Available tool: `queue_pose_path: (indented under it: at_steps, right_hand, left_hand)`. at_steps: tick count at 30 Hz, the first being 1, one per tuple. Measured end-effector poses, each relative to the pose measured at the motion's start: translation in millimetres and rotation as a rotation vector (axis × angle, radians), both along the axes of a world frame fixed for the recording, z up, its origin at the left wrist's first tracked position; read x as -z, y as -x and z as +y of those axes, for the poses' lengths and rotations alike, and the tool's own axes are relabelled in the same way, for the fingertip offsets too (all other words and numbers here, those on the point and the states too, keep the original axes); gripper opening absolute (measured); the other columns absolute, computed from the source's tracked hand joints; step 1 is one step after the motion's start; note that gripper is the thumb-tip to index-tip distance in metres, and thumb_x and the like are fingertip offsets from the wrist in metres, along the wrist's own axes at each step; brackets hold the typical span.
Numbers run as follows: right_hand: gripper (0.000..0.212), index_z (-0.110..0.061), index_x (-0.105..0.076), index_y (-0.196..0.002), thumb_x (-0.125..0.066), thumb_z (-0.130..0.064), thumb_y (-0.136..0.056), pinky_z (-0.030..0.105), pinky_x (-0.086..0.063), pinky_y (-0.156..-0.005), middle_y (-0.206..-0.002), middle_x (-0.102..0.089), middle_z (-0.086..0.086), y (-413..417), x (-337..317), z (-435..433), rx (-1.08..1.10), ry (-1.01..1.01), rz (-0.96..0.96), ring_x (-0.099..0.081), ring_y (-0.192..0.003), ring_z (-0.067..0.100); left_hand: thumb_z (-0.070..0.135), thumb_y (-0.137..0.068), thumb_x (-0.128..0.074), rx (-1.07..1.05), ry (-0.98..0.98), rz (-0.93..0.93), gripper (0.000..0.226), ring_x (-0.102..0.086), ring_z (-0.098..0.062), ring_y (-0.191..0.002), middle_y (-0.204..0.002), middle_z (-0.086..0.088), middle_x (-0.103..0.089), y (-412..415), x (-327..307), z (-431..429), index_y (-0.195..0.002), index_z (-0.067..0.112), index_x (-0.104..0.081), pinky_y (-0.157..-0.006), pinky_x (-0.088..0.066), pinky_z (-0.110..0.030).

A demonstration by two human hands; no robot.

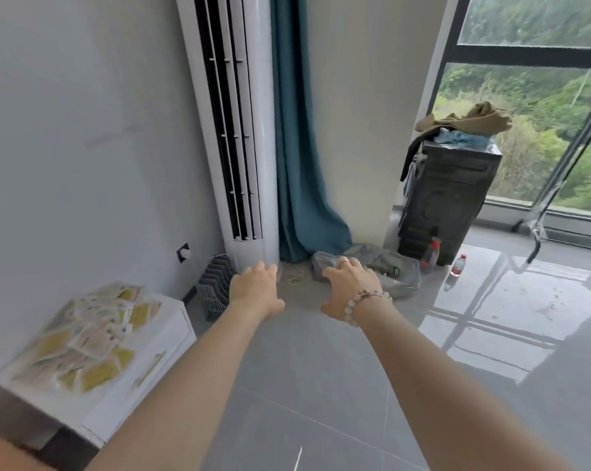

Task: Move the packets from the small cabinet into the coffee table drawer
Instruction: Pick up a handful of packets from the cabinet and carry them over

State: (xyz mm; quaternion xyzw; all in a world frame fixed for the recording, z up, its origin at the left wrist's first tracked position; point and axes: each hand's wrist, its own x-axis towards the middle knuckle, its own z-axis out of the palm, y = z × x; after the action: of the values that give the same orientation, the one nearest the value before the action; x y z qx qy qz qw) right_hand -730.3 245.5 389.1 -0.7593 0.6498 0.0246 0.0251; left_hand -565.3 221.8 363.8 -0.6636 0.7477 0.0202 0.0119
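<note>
The packets lie in a messy pile on top of the small cabinet, near and far over on the left. They are yellow and pale, and they look blurry. No hand touches them.

Both arms reach straight out in front, side by side, backs of the hands up. The left hand is in the air above the floor, to the right of the cabinet and well apart from the pile. Its fingers are loose and bent down a little, and it holds nothing. The right hand is just beside it, fingers loose and a bit spread, thumb out to the side, holding nothing too. It has a bead bracelet on the wrist and a ring on one finger.

Farther off, a tall white air cooler stands by the wall, with a blue curtain on its right. A grey basket sits between the cabinet and the cooler. A dark box with clothes on top stands by the window, far right, with two bottles near it.
</note>
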Motion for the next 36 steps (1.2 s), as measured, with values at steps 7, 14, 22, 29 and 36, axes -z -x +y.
queue_pose_path:
  at_steps: [7,14,22,29,36]
  right_hand:
    - [0.049,-0.021,-0.049,-0.130,-0.059,-0.037,-0.084,0.035,-0.041,-0.096,-0.128,-0.046,0.004,-27.5,-4.3,-84.2,-0.162,0.011,-0.026,-0.041,-0.123,0.021]
    - [0.054,-0.021,-0.049,-0.132,-0.060,-0.043,-0.083,0.035,-0.044,-0.094,-0.128,-0.048,0.003,-59.0,-11.1,-162.0,-0.334,-0.030,-0.049,-0.045,-0.121,0.021]
    - [0.049,-0.018,-0.047,-0.131,-0.056,-0.039,-0.087,0.032,-0.043,-0.089,-0.129,-0.047,0.005,-133.8,-2.0,-194.9,-0.576,-0.064,-0.044,-0.043,-0.122,0.022]
    - [0.055,-0.017,-0.042,-0.135,-0.056,-0.038,-0.085,0.033,-0.043,-0.092,-0.129,-0.046,0.004,-216.8,16.1,-197.9,-0.732,-0.088,-0.035,-0.042,-0.124,0.022]
    - [0.059,-0.020,-0.039,-0.138,-0.056,-0.037,-0.084,0.032,-0.043,-0.090,-0.131,-0.044,0.003,-304.7,29.0,-219.3,-0.801,-0.106,0.032,-0.041,-0.125,0.020]
  left_hand:
    - [0.038,-0.085,-0.057,-0.144,0.037,-0.026,0.053,-0.046,-0.026,-0.120,-0.129,-0.006,-0.047,-27.8,-7.8,-49.6,-0.132,0.017,-0.043,-0.092,-0.042,-0.037]
    - [0.039,-0.087,-0.055,-0.335,0.063,0.000,0.048,-0.050,-0.024,-0.116,-0.127,-0.004,-0.050,-50.0,-17.1,-93.9,-0.129,0.016,-0.047,-0.088,-0.042,-0.034]
    - [0.040,-0.087,-0.057,-0.551,0.020,-0.003,0.051,-0.051,-0.024,-0.115,-0.129,-0.003,-0.047,-104.2,-4.3,-87.6,-0.130,0.016,-0.044,-0.083,-0.044,-0.034]
    - [0.043,-0.087,-0.056,-0.729,-0.025,-0.024,0.052,-0.048,-0.023,-0.121,-0.131,-0.002,-0.048,-184.3,5.4,-69.1,-0.132,0.019,-0.044,-0.088,-0.042,-0.034]
    - [0.046,-0.086,-0.056,-0.809,-0.049,-0.029,0.053,-0.049,-0.022,-0.118,-0.126,-0.002,-0.049,-262.7,17.4,-72.4,-0.129,0.017,-0.046,-0.086,-0.042,-0.034]
